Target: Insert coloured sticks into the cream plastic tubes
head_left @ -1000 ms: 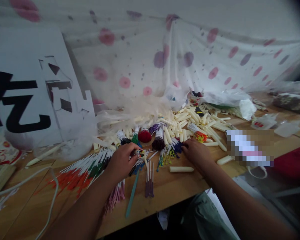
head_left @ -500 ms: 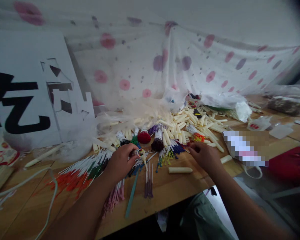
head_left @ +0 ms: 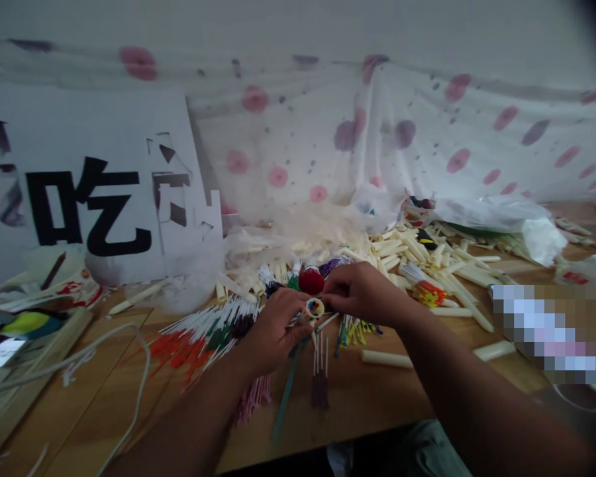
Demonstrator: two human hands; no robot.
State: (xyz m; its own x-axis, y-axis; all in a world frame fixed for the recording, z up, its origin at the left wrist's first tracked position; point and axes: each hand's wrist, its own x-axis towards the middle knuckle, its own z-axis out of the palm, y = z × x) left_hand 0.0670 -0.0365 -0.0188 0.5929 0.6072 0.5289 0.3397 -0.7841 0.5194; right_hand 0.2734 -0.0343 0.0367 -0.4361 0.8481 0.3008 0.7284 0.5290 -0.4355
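My left hand (head_left: 278,324) is closed around a cream-coloured tube (head_left: 315,307), whose round open end shows several coloured tips inside. Right beside that opening, my right hand (head_left: 365,291) has its fingers pinched together; whatever is between them is too small to make out. Behind the hands stands a red-topped bundle (head_left: 311,279). White sticks with purple ends (head_left: 320,391) lie just in front of the tube, and yellow-ended sticks (head_left: 355,331) lie under my right hand. Orange-ended sticks (head_left: 173,354) spread out left of my left hand, with pink-ended ones (head_left: 253,401) below it.
Cream tubes (head_left: 407,245) are heaped at the back, near plastic bags (head_left: 506,218). A teal strip (head_left: 284,401) and a loose tube (head_left: 387,359) lie near the front. A white cable (head_left: 142,384) loops at left, before a board with black lettering (head_left: 114,225).
My right hand has moved left from the sticks to the opening of the tube in my left hand. The camera view has turned left, so the scene sits further right.
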